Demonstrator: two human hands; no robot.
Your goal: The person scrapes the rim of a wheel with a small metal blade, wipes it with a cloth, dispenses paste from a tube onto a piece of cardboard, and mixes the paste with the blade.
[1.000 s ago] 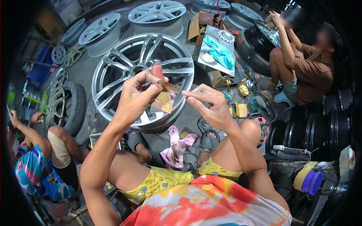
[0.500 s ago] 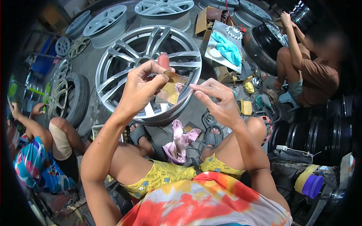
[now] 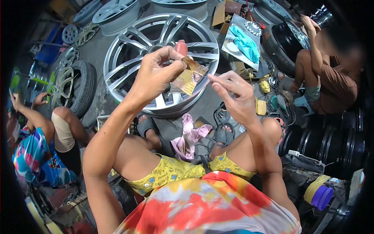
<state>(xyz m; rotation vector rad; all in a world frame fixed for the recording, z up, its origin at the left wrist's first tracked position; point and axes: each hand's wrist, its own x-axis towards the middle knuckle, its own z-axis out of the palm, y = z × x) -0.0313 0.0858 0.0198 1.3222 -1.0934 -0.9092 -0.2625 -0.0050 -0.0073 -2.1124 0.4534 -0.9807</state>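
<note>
My left hand (image 3: 161, 72) is closed on a yellowish-brown piece of printed paper (image 3: 187, 80), pinched between thumb and fingers. A smear of pinkish paste (image 3: 196, 77) lies on the paper. Just above these fingers shows a small bottle or tube with a reddish-pink top (image 3: 181, 47); its lower part is hidden behind the hand. To the right, my right hand (image 3: 235, 93) has thumb and index finger close together around what looks like a thin stick, mostly hidden, its tip near the paper's edge. Beneath both hands lies a silver multi-spoke wheel rim (image 3: 119, 84).
A pink cloth (image 3: 185, 142) lies between my feet. At the right are a board with a turquoise cloth (image 3: 245, 45), a yellow block (image 3: 260, 106), cables and stacked black rims (image 3: 307, 146). A tire (image 3: 84, 89) stands left. One person sits at each side.
Both hands and the paper appear farther right and higher in view, as do the rim and surroundings. The right fingertips have drawn slightly back from the paste.
</note>
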